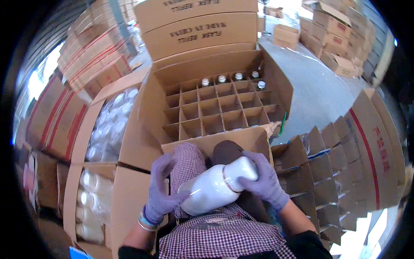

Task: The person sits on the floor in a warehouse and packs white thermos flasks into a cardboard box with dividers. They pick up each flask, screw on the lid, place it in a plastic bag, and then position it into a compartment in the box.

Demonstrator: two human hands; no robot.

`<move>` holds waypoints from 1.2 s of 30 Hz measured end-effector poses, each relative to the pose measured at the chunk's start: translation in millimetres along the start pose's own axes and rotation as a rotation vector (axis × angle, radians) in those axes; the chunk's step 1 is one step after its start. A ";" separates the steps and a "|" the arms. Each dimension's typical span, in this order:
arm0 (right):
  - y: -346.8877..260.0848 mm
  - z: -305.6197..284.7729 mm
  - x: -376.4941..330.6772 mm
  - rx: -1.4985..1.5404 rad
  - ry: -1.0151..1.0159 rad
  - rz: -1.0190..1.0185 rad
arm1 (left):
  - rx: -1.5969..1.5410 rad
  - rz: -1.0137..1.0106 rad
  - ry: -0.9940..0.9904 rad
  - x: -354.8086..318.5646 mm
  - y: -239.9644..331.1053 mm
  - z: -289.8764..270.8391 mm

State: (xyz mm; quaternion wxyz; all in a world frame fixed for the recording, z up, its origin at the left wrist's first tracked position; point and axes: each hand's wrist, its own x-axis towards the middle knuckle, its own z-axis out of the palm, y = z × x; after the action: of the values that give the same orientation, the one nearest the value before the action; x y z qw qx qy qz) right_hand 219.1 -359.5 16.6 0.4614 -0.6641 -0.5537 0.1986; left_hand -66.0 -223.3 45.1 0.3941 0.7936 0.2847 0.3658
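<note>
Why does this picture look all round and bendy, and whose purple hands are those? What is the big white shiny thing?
The camera sits on a person's head and looks down, and its wide lens bends straight edges. The purple hands are that person's own, in gloves. The left hand and right hand both hold a white flask refill, lying tilted over the person's checked lap. In front stands an open cardboard box with dividers, like a grid of little rooms. Six rooms at the back already hold flasks with silver tops; the rest look empty. On the left, boxes hold more wrapped white flasks. On the right lie spare cardboard dividers.
</note>
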 end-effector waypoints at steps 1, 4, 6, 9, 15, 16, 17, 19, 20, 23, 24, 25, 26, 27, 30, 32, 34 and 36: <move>20.5 -2.9 -10.3 0.130 0.029 0.115 | 0.085 -0.098 0.015 -13.7 -20.1 -5.3; 60.8 11.8 -34.8 0.552 0.122 0.362 | -0.089 -0.426 -0.302 -56.6 -71.1 -4.0; 67.2 33.3 -42.4 0.842 0.206 0.446 | -0.362 -0.392 -0.171 -63.2 -51.0 7.0; 34.2 56.9 -14.6 0.954 0.139 0.559 | -0.454 -0.274 0.107 -47.8 -38.6 2.7; -2.5 90.1 70.1 1.285 -0.198 0.683 | 0.008 0.038 0.254 -33.3 -82.7 -69.2; -11.9 89.1 86.6 1.298 -0.263 0.671 | 0.087 0.046 0.311 -38.3 -90.4 -71.8; -17.0 89.5 101.1 1.307 -0.326 0.663 | 0.163 0.050 0.367 -42.9 -98.0 -73.5; -8.2 100.0 125.4 1.146 -0.343 0.469 | 0.181 -0.038 0.595 -34.3 -102.3 -69.3; -5.6 106.1 136.8 1.063 -0.359 0.376 | 0.126 -0.131 0.775 -24.8 -102.6 -66.3; 20.5 127.3 190.1 0.250 0.095 -0.205 | -0.023 -0.213 0.796 6.8 -113.2 -61.0; 27.8 128.8 212.4 0.126 0.180 -0.250 | -0.051 -0.244 0.791 16.6 -115.2 -57.4; 40.2 127.5 230.7 -0.034 0.250 -0.218 | -0.183 -0.257 0.811 24.8 -125.3 -52.4; 55.3 126.5 248.0 -0.237 0.254 -0.094 | -0.198 -0.285 0.796 22.9 -140.6 -56.5; 84.6 123.2 266.3 -0.523 0.196 -0.030 | -0.216 -0.312 0.772 18.7 -159.1 -67.3; 155.3 117.1 280.5 -0.767 0.049 0.124 | -0.173 -0.307 0.826 26.6 -161.9 -71.4; 111.7 124.4 276.5 -0.632 0.161 -0.173 | -0.099 -0.225 0.949 26.7 -146.1 -72.5; 74.3 130.6 242.1 -0.289 0.044 -0.278 | -0.038 -0.216 0.949 27.0 -132.0 -67.4; 32.1 136.8 197.1 0.289 -0.238 -0.092 | 0.002 -0.181 0.933 30.8 -117.7 -59.2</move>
State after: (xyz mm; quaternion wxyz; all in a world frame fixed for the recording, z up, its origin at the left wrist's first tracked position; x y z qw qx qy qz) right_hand 191.5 -123.5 -29.2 0.4917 -0.5370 -0.5998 0.3318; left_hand -115.3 -113.8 -17.1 0.2537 0.5170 0.4997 0.6471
